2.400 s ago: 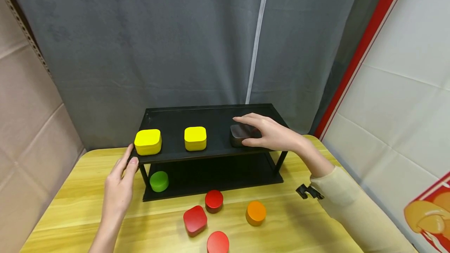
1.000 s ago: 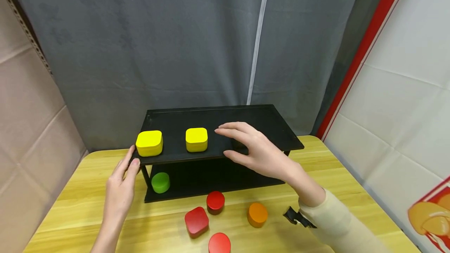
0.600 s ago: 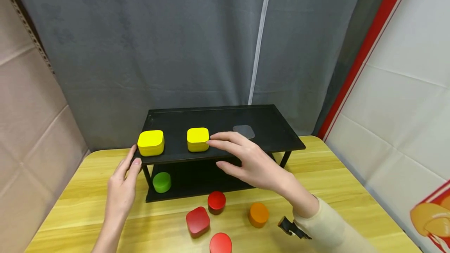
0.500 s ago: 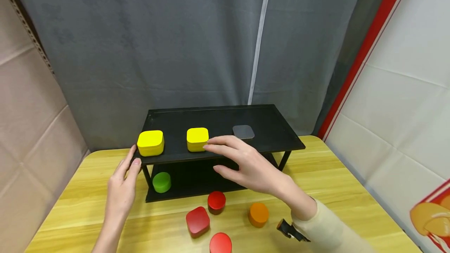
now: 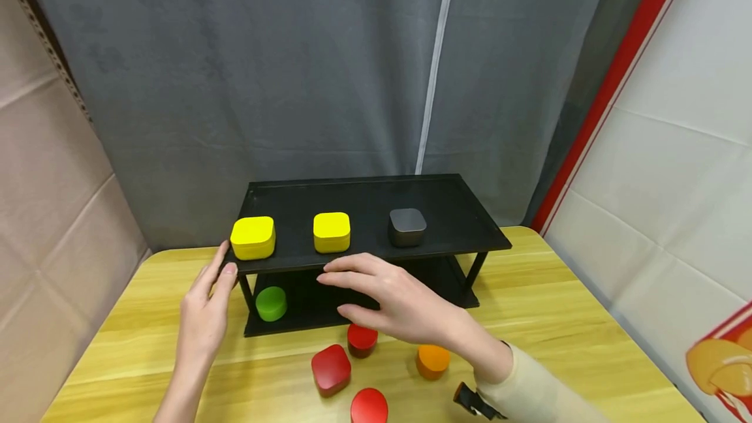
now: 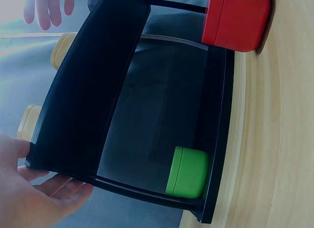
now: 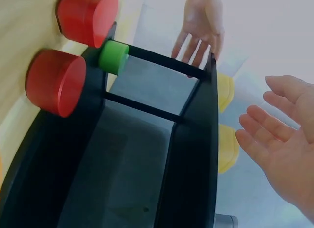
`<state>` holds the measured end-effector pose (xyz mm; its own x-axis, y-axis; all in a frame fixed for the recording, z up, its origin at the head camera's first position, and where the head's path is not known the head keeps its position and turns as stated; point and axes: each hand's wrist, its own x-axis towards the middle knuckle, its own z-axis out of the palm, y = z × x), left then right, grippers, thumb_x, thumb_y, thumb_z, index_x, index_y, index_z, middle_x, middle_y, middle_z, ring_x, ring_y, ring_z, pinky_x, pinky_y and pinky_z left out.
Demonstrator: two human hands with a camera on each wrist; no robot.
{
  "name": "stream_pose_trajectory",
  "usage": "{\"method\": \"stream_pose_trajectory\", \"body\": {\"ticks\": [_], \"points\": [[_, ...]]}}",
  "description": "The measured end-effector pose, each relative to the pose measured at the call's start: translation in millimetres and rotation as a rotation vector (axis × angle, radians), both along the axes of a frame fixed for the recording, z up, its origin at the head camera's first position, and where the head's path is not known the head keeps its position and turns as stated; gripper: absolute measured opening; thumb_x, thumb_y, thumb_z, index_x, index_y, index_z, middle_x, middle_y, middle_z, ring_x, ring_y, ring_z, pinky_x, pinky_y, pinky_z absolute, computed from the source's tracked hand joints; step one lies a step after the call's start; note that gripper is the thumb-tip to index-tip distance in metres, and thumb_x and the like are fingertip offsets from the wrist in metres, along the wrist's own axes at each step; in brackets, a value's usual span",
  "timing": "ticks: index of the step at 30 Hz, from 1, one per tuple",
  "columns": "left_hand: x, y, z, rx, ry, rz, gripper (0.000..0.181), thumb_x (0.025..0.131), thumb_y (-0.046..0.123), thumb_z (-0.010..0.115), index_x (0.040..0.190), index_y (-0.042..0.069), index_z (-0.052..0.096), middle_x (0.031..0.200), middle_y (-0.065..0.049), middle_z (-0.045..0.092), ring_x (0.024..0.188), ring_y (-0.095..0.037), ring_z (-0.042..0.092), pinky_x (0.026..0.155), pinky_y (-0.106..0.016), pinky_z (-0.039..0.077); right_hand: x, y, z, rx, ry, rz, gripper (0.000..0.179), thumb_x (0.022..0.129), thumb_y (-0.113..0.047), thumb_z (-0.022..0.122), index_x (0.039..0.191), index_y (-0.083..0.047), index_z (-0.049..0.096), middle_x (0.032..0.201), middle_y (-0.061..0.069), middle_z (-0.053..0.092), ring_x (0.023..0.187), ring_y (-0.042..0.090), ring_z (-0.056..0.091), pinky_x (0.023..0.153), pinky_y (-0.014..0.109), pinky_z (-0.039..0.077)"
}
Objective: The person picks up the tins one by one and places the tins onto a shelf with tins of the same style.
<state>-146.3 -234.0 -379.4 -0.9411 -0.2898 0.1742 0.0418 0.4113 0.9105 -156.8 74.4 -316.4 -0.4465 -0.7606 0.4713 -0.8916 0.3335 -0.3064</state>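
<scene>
A black two-tier shelf (image 5: pixel 358 194) stands on the wooden table. My left hand (image 5: pixel 201 315) holds the upper tier's front left corner, with the thumb (image 6: pixel 18 147) on one side of the edge and the fingers on the other. My right hand (image 5: pixel 390 296) hovers in front of the shelf, fingers spread and relaxed, holding nothing. On the top tier sit a yellow rounded-square box (image 5: pixel 253 239), a second yellow box (image 5: pixel 331 232) and a dark grey box (image 5: pixel 408 227), spaced in a row. A round green box (image 5: pixel 271 304) lies on the lower tier at the left.
On the table before the shelf are a round red box (image 5: pixel 361 342), partly behind my right hand, a square red box (image 5: pixel 331 369), another round red box (image 5: pixel 369 406) and a round orange box (image 5: pixel 432 362). A grey curtain (image 5: pixel 235 70) hangs behind.
My right hand has let go of the dark grey box on the top tier and come leftward and down toward me, uncovering that box. My left hand stays at the shelf corner.
</scene>
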Motion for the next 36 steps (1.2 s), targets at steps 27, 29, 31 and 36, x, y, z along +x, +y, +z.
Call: {"method": "stream_pose_trajectory", "body": {"ticks": [27, 29, 31, 36], "points": [[0.0, 1.4, 1.1, 0.004, 0.018, -0.008, 0.050, 0.109, 0.047, 0.043, 0.158, 0.042, 0.034, 0.168, 0.004, 0.034, 0.157, -0.029, 0.030, 0.124, -0.060, 0.030, 1.0, -20, -29.4, 0.272, -0.155, 0.064, 0.046, 0.101, -0.032, 0.067, 0.146, -0.025, 0.058, 0.145, -0.007, 0.060, 0.132, 0.008, 0.055, 0.106, 0.014, 0.050], [0.0, 1.3, 1.2, 0.003, 0.019, -0.009, 0.050, 0.109, 0.047, 0.043, 0.158, 0.042, 0.034, 0.168, 0.004, 0.034, 0.157, -0.029, 0.031, 0.124, -0.061, 0.031, 0.5, -22, -31.8, 0.310, -0.173, 0.063, 0.046, 0.102, -0.032, 0.066, 0.147, -0.026, 0.058, 0.145, -0.007, 0.060, 0.131, 0.008, 0.055, 0.106, 0.014, 0.050], [0.0, 1.0, 0.9, 0.003, 0.018, -0.009, 0.049, 0.109, 0.047, 0.043, 0.158, 0.042, 0.034, 0.168, 0.003, 0.034, 0.156, -0.030, 0.031, 0.124, -0.061, 0.031, 0.1, -23, -33.7, 0.347, -0.189, 0.065, 0.046, 0.102, -0.032, 0.066, 0.147, -0.026, 0.058, 0.145, -0.007, 0.061, 0.130, 0.008, 0.056, 0.105, 0.014, 0.050], [0.2, 0.9, 1.1, 0.005, 0.013, -0.008, 0.050, 0.109, 0.048, 0.043, 0.158, 0.042, 0.034, 0.168, 0.003, 0.034, 0.157, -0.030, 0.030, 0.124, -0.061, 0.031, -0.3, -26, -37.0, 0.418, -0.201, 0.072, 0.046, 0.101, -0.031, 0.067, 0.147, -0.027, 0.058, 0.143, -0.008, 0.062, 0.127, 0.007, 0.057, 0.103, 0.013, 0.050]]}}
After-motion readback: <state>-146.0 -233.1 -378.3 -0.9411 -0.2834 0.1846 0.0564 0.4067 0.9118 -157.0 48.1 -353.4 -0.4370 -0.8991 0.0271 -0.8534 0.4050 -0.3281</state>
